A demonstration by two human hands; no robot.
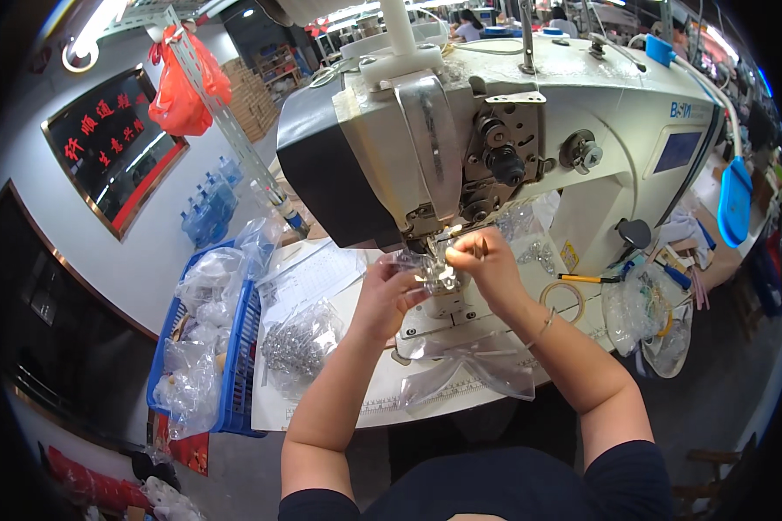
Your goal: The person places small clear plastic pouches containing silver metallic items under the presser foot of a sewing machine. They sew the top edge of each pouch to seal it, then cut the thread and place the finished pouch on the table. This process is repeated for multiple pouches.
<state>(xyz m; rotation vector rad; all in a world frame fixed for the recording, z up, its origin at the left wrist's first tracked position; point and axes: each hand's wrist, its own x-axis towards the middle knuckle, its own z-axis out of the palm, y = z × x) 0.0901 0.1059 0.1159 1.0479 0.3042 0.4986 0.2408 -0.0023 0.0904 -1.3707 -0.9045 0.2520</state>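
Note:
Both my hands are at the needle area of a large white sewing machine (573,95). My left hand (389,293) is closed on a piece of clear plastic (404,261) just left of the presser foot. Close by on the other side, my right hand (495,267) has its fingers bent together beside the needle. Something small and dark shows at those fingers, too small to name. The metal presser foot (446,276) lies between the hands, partly covered by fingers. A clear, bow-shaped plastic piece (473,377) rests on the table's front edge below them.
Left of my forearm lies a clear bag of small metal parts (302,346), with paper sheets (311,276) behind it. A blue basket (239,373) of clear plastic stands farther left. A tape roll (562,301), a yellow knife (589,279) and a bag (641,300) lie right.

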